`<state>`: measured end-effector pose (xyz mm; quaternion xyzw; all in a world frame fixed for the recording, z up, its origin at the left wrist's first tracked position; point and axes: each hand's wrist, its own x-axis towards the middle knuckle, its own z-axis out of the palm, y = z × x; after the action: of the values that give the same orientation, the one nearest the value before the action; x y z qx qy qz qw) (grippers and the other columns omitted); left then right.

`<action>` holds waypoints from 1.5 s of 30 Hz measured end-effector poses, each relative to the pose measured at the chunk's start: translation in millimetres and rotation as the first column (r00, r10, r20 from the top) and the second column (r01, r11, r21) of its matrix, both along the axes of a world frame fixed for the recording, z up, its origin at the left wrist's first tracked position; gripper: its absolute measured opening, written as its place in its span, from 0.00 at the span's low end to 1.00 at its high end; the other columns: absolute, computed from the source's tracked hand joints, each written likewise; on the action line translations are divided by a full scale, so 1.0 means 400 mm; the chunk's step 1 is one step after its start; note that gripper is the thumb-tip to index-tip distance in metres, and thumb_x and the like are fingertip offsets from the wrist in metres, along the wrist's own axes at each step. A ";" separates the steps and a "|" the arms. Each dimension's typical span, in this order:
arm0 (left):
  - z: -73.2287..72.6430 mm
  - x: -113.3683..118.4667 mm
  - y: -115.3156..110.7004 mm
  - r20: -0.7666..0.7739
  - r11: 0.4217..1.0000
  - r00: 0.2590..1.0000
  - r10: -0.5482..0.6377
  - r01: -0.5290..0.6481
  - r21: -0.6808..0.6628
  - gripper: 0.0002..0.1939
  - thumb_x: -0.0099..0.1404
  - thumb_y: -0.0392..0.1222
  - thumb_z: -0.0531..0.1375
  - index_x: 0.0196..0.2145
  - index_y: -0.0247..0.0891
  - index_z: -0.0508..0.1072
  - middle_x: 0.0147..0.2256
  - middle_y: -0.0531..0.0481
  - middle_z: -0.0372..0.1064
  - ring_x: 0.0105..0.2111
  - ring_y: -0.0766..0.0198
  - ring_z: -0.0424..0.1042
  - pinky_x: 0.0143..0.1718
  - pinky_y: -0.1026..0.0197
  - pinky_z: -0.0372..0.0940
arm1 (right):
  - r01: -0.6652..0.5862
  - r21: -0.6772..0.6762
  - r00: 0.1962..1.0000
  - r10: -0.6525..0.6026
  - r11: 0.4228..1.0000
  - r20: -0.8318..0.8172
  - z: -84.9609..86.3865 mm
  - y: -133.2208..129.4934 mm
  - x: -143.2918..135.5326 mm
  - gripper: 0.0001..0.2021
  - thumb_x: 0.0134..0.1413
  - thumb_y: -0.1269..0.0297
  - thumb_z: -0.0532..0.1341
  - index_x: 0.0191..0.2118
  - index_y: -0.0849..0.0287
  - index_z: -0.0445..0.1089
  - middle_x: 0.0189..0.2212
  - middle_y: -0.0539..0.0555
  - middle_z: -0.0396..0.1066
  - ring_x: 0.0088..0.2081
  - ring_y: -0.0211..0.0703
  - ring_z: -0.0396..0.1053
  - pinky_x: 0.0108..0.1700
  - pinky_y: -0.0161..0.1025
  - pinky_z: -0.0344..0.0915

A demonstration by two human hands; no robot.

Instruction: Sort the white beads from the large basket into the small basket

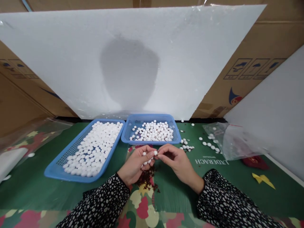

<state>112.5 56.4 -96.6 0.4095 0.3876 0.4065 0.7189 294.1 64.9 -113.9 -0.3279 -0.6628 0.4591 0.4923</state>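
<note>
My left hand (133,165) is curled around several small white balls (145,163), which show between its thumb and fingers. My right hand (177,162) meets it fingertip to fingertip, pinching at one white ball (155,153) by the left thumb tip. Loose dark brown bits (146,180) lie on the table under the hands. Just beyond the fingers is a blue basket (151,142) partly filled with white balls, some brown bits among them. A longer blue basket (52,171) with many more white balls stands to the left.
Stray white balls (186,147) and a clear plastic bag (237,142) lie on the green table cover (180,196) to the right, with yellow scraps (262,180) nearer me. Another plastic bag (45,136) is at the left. A white board (180,63) leans against cardboard behind.
</note>
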 end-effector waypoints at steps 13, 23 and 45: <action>0.009 0.003 -0.009 -0.147 0.996 0.989 0.035 -0.022 0.090 0.15 0.60 0.48 0.65 0.31 0.36 0.64 0.23 0.56 0.63 0.20 0.74 0.54 0.19 0.70 0.42 | 0.078 -0.087 0.996 -0.075 0.993 0.038 0.001 -0.009 -0.005 0.07 0.60 0.63 0.65 0.32 0.58 0.70 0.29 0.50 0.72 0.31 0.43 0.68 0.35 0.37 0.64; 0.012 0.007 -0.006 -0.158 0.998 0.987 0.030 -0.020 0.067 0.16 0.61 0.49 0.65 0.36 0.37 0.65 0.24 0.57 0.62 0.21 0.73 0.55 0.19 0.70 0.42 | -0.047 0.101 0.983 0.028 0.994 0.180 0.015 -0.001 0.006 0.05 0.63 0.69 0.61 0.43 0.54 0.72 0.38 0.52 0.69 0.39 0.44 0.68 0.43 0.42 0.64; 0.002 -0.008 0.006 -0.093 0.998 0.994 0.049 -0.052 -0.032 0.15 0.57 0.44 0.68 0.35 0.33 0.69 0.26 0.53 0.67 0.20 0.76 0.52 0.20 0.69 0.42 | -0.006 0.061 0.960 -0.011 0.998 0.280 0.011 0.004 0.033 0.04 0.64 0.70 0.61 0.36 0.56 0.71 0.34 0.49 0.70 0.31 0.42 0.66 0.33 0.36 0.60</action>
<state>109.1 59.0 -95.7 0.4056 0.4374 0.3986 0.6967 307.2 66.4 -109.5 -0.3750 -0.7393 0.3869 0.4039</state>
